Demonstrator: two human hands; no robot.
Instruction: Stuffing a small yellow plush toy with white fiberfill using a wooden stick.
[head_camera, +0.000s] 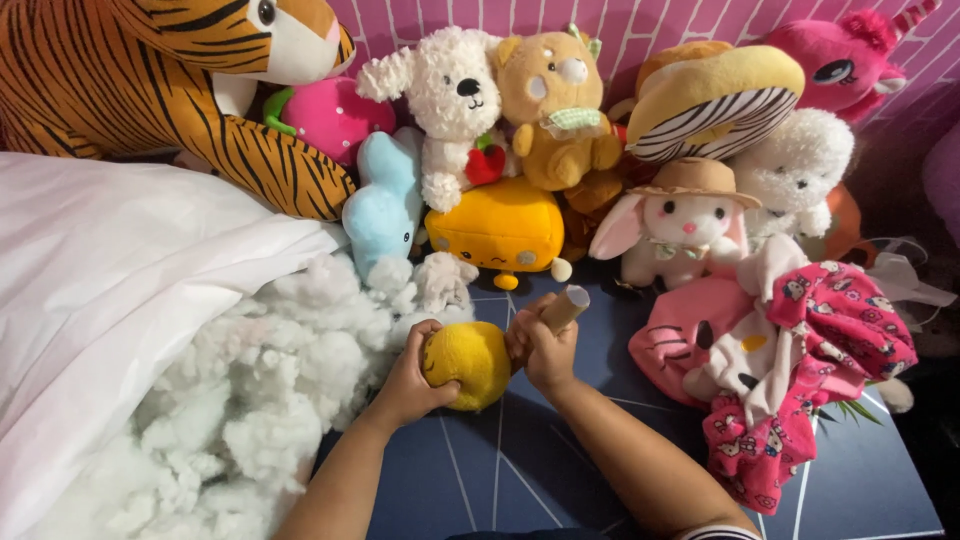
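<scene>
My left hand (410, 380) grips a round yellow plush piece (472, 362) from its left side, over a dark blue mat (560, 470). Against the plush's right side, my right hand (540, 350) holds a tan wooden stick (565, 307) that angles up and to the right. Its lower end is hidden by my fingers and the plush. A heap of white stuffing fluff (270, 390) lies just left of my left hand.
A white bag (110, 270) holds the fluff at left. Behind stand several plush toys: a tiger (150, 70), a white dog (452, 95), a tan bear (555, 100), a yellow block toy (500, 228), a hatted bunny (685, 225). Pink patterned fabric (800, 370) lies at right.
</scene>
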